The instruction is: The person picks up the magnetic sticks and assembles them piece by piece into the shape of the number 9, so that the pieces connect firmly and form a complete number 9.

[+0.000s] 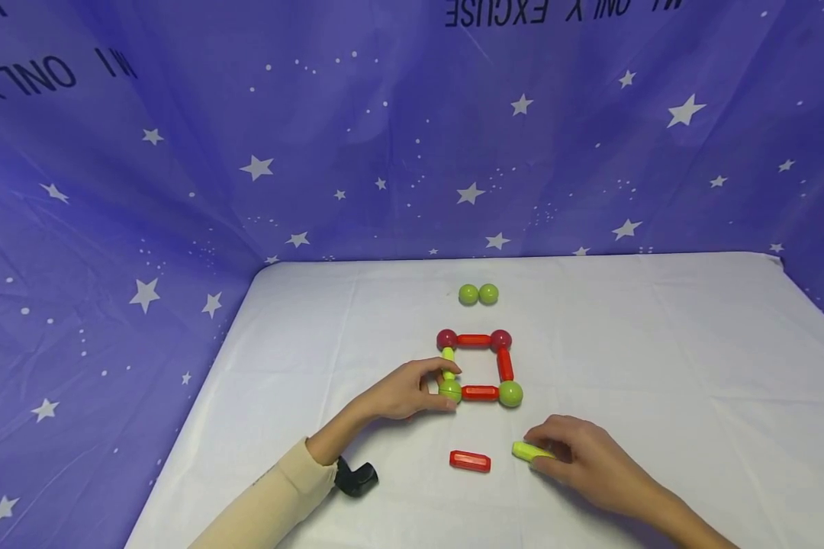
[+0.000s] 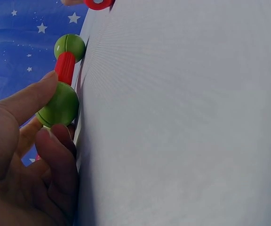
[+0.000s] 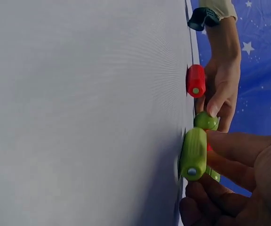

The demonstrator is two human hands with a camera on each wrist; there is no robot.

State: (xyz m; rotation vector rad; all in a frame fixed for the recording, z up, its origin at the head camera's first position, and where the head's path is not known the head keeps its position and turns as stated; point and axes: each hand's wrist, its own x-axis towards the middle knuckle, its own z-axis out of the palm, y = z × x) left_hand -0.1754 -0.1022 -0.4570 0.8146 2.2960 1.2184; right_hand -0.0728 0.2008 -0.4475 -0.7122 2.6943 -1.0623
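Note:
A square frame of magnetic rods and balls lies on the white cloth. Its corners are two dark red balls point(image 1: 447, 339) at the far side and two green balls point(image 1: 511, 393) at the near side; three sides are red rods point(image 1: 480, 393) and the left one is a yellow-green rod point(image 1: 449, 355). My left hand point(image 1: 412, 390) holds the near-left green ball point(image 2: 60, 106) between thumb and fingers. To the right and nearer, my right hand point(image 1: 587, 461) pinches a loose yellow-green rod point(image 3: 194, 153) that lies at the cloth. Its metal end shows in the right wrist view.
A loose red rod point(image 1: 470, 461) lies left of the right hand. Two green balls point(image 1: 478, 294) sit side by side beyond the square. A black wrist device point(image 1: 357, 479) is by the left sleeve point(image 1: 281, 488). Blue starry cloth point(image 1: 384, 152) hangs behind the table point(image 1: 645, 328).

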